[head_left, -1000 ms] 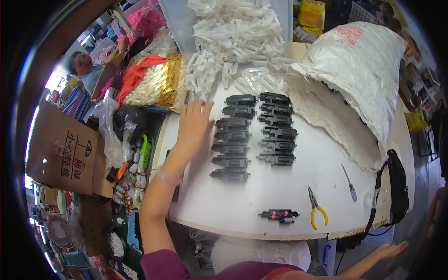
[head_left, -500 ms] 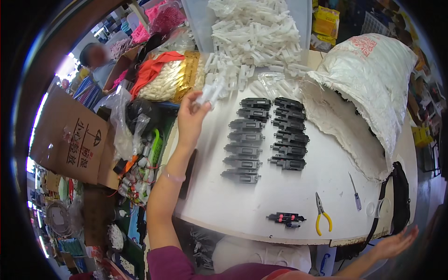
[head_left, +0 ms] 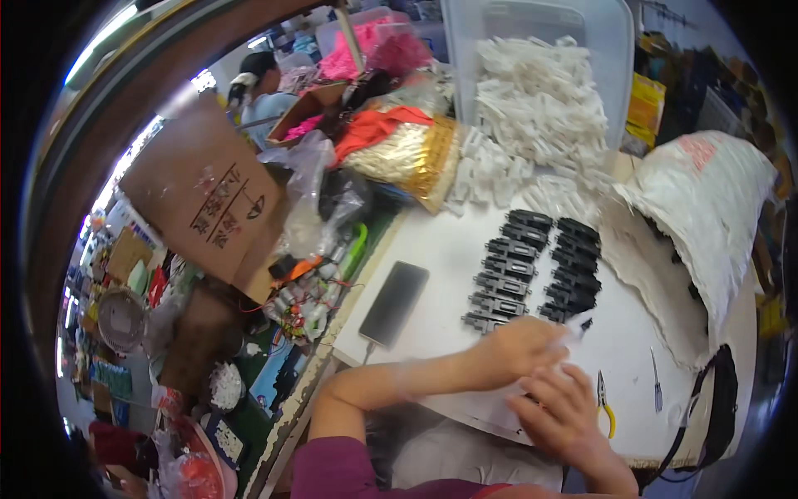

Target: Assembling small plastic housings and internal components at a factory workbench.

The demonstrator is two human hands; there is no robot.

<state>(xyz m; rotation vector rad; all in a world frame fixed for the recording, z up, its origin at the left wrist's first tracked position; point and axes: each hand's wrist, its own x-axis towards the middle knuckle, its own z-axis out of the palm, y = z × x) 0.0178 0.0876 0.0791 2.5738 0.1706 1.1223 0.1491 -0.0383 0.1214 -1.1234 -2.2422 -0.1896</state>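
My left hand [head_left: 528, 345] is closed on white translucent plastic pieces [head_left: 576, 323], whose ends stick out past its fingers. Just below it my right hand [head_left: 569, 416] is open, its fingers loosely bent and somewhat apart, near the left wrist and fingers. Nothing shows in it. Beyond the hands, black plastic housings lie in two rows, a left row [head_left: 509, 264] and a right row [head_left: 573, 264]; the hands cover the near ends. Pliers with yellow handles [head_left: 609, 416] lie right of my right hand, partly hidden by it.
A clear bin [head_left: 615, 100] at the back holds a heap of white plastic pieces [head_left: 540, 100] that spills onto the table [head_left: 440, 333]. A white woven sack [head_left: 706, 191] stands right. A phone [head_left: 395, 303], screwdriver [head_left: 657, 387] and cardboard box [head_left: 199, 200] lie around; a person [head_left: 266, 91] is at back left.
My left hand has come from the heap toward me with the plastic pieces. My right hand has moved in from the lower right to meet it. The view has swung left.
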